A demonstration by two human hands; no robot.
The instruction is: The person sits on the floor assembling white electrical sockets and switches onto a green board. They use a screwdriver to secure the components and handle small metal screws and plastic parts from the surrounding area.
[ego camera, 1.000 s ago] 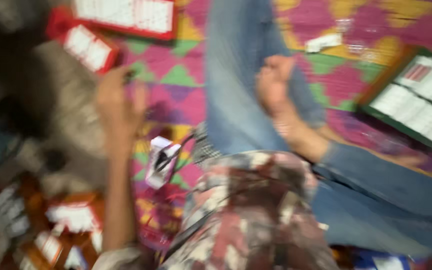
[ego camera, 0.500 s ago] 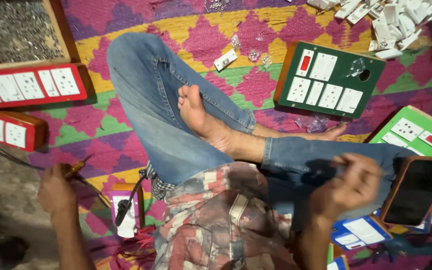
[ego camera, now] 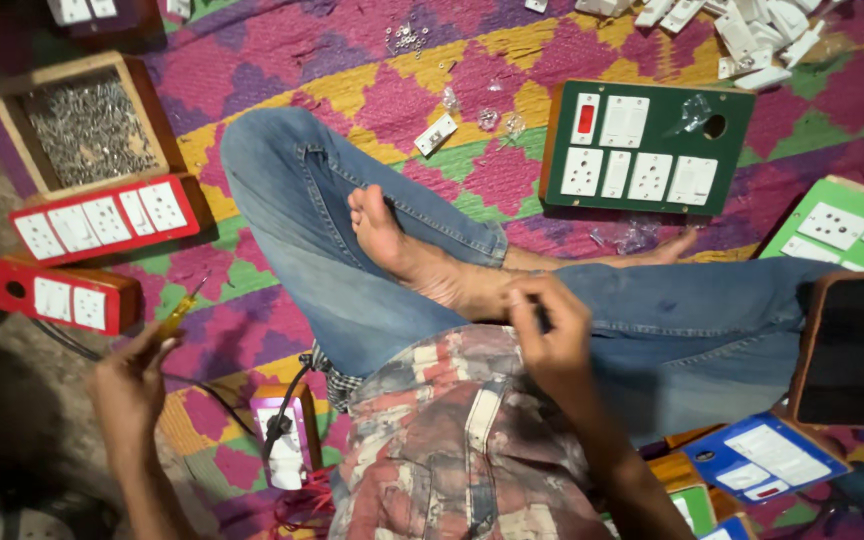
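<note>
Your left hand (ego camera: 130, 385) grips a screwdriver (ego camera: 180, 312) near the mat's (ego camera: 512, 150) left edge, right hand (ego camera: 550, 335) pinched shut over your jeans (ego camera: 352, 260), contents unclear.

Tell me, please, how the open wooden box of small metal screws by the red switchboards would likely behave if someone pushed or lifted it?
The wooden box looks rigid, so it should probably slide flat on the patterned mat rather than tip. Filled with loose screws, it is likely heavy for its size. With no lid, tilting it would probably spill them.
</note>
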